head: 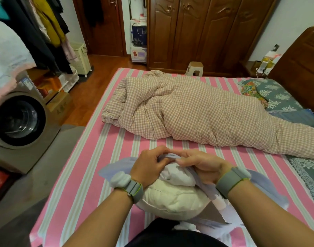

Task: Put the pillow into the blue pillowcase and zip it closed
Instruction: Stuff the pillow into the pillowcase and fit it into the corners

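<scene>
A cream-white pillow [172,198] lies on the near edge of the bed, right in front of me. The pale blue pillowcase [259,180] is bunched around its far end and trails off to the right and left. My left hand [149,166] grips a fold of the pillowcase at the pillow's far end. My right hand [200,164] pinches the same edge of fabric just beside it, fingertips nearly meeting those of the left. Most of the pillow's near half shows uncovered. The zipper is hidden in the folds.
The bed [92,175] has a pink striped sheet. A checked quilt [197,113] lies rolled across its middle, with a green floral pillow [277,93] at the far right. A washing machine [19,122] stands at the left, a wooden wardrobe [206,32] behind.
</scene>
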The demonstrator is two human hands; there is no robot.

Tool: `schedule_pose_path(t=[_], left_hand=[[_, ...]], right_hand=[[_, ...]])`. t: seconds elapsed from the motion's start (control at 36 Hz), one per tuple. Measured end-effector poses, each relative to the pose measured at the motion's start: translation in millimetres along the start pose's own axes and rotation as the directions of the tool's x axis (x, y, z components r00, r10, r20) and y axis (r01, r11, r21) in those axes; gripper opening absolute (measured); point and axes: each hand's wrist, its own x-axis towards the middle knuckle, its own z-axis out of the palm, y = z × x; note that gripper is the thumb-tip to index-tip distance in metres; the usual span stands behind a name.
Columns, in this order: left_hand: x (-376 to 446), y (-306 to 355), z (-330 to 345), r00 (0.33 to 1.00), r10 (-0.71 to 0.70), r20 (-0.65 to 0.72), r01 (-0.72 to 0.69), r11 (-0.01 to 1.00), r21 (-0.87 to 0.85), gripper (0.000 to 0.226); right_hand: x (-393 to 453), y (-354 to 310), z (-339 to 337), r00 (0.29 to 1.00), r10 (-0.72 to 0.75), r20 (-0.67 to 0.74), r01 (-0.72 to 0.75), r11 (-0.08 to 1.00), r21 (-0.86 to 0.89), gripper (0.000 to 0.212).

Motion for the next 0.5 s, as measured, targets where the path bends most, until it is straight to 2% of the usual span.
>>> schedule_pose_path(t=[0.11,0.25,0.5], left_hand=[[-6,-7,1,0.999,0.018,-0.05,-0.011,0.991,0.136,0.022],[-7,-8,1,0.994,-0.03,-0.1,0.045,0.988,0.146,0.025],[-10,-10,2,0.993,-0.065,-0.093,0.077,0.989,0.129,0.023]], right_hand=[[12,12,2,0.996,0.021,-0.085,-0.027,0.997,-0.073,0.043],[12,10,4,0.979,0.083,-0.187,-0.112,0.983,-0.146,0.044],[8,9,-4,0.984,0.089,-0.157,-0.116,0.977,-0.176,0.046]])
